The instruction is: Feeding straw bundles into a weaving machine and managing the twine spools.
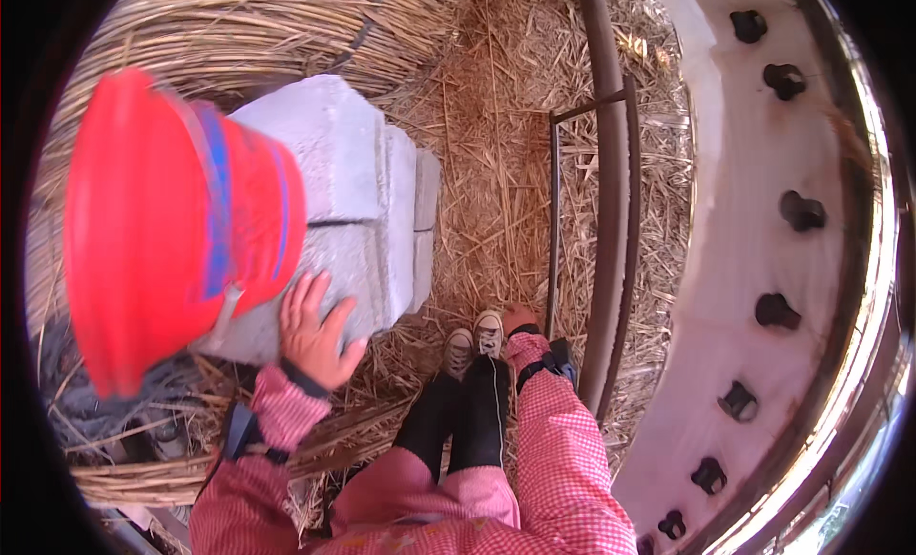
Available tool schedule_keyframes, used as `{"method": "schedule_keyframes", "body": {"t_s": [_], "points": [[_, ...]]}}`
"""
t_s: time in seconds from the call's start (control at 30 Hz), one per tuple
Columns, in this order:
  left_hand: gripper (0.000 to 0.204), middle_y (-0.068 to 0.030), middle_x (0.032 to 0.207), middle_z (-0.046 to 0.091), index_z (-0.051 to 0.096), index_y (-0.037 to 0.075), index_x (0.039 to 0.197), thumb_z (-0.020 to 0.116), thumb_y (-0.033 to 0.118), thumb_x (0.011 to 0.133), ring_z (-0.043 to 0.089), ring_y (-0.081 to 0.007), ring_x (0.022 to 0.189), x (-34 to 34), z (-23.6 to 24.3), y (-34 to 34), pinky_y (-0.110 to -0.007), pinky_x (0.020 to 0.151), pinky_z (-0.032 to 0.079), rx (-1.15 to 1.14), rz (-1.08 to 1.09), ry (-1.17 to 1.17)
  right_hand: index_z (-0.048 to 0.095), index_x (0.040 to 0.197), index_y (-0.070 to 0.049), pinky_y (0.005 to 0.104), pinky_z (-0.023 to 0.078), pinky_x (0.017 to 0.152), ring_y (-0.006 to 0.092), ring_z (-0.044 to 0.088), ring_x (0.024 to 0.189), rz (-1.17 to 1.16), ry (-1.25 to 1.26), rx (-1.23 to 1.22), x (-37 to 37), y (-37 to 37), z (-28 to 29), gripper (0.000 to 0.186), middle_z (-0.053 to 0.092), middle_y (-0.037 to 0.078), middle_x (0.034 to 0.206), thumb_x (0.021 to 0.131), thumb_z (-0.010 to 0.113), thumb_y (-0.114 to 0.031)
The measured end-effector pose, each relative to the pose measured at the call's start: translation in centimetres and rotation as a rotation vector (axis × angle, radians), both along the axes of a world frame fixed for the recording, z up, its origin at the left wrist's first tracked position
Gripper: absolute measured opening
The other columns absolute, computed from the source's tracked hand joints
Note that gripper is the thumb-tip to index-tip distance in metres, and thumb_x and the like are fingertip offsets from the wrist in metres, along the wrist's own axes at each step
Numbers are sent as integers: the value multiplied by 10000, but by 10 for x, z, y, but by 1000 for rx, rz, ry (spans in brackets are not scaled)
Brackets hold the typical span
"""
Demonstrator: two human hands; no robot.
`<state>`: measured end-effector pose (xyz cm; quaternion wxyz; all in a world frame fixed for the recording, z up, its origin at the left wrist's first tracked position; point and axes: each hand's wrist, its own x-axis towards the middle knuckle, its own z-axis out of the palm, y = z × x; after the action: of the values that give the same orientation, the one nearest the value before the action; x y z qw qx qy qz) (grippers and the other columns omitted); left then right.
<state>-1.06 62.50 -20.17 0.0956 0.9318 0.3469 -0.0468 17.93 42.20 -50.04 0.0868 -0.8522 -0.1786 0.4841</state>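
Note:
My left hand (312, 335) rests flat on the near lower edge of a stack of grey concrete blocks (353, 202), fingers spread. A red plastic bucket (172, 221) with a blue band lies tilted on top of the blocks, just left of that hand. My right hand (518, 318) hangs low by my right shoe (489, 334), mostly hidden behind the pink checked sleeve, so its fingers cannot be made out. My legs in black trousers stand on the straw.
Loose straw (496, 154) covers the ground, with bundled straw (267, 30) behind the blocks and at lower left. A brown metal rail frame (611, 221) runs along my right. Beyond it curves a white wall (744, 269) with dark holes.

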Motion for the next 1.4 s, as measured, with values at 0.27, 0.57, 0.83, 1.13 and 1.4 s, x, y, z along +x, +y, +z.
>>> {"method": "schedule_keyframes", "body": {"t_s": [0.27,0.57,0.83,1.13,1.4], "points": [[414,-195,1235,272,561,91,926,605,357,611,247,-408,1142,-4,18,-6,-534,920,209,46,3,204,281,1236,9,362,299,931,314,349,1138,-68,-251,-28,34,68,-140,737,365,240,1210,653,597,-310],[401,-161,1183,330,572,121,895,628,333,559,289,-366,1109,6,0,3,-506,900,244,40,-4,104,557,900,10,452,411,714,410,516,807,-19,-120,152,-2,35,-91,487,548,258,838,804,375,-432],[375,-123,1218,336,568,141,899,618,300,563,245,-294,1168,-10,9,-1,-438,971,178,16,35,-7,576,795,-9,439,432,599,379,556,685,-185,-132,301,-52,-94,116,374,558,224,698,792,457,-363],[556,-190,1190,327,407,73,1142,570,324,673,282,-348,1132,26,-24,-46,-454,939,239,-196,382,-322,517,920,-74,383,434,541,232,510,626,89,-173,126,-73,-237,193,297,533,125,875,769,546,-328],[352,-90,806,582,464,56,972,306,357,883,589,-179,752,115,96,-163,-311,682,498,-1923,378,-1105,550,819,-29,393,443,539,331,579,626,-149,-161,602,-54,-114,396,291,553,189,636,800,466,-306]]}}
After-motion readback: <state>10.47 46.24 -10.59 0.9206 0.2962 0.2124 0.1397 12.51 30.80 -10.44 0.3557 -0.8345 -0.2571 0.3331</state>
